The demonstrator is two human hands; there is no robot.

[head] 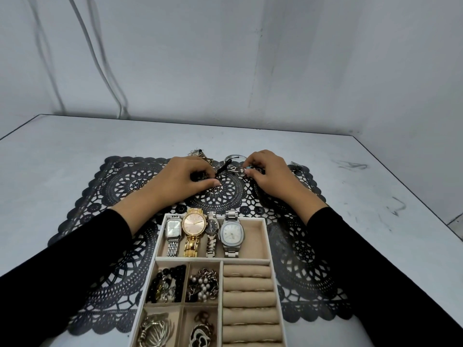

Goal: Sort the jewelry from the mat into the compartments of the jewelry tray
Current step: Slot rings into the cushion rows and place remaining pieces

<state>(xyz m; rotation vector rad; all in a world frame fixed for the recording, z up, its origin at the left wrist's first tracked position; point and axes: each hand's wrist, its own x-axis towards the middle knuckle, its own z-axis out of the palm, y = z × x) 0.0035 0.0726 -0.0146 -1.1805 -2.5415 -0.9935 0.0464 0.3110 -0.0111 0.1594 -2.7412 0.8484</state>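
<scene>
Pulling the cord bracelet (222,170), pinched by the left hand (183,180) and right hand (271,175), may drag the nearby chains (199,154) off the mat (125,176).

Black lace mat (125,246) (beige tray (265,236)), white table (62,151).

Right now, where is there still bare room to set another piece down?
In the tray, the watch compartment is bare between the silver watch and the right wall. The mat is open either side. Crowded: the bead compartment, the chain compartment, and the mat's far edge, where left hand and right hand pinch a bracelet.
</scene>
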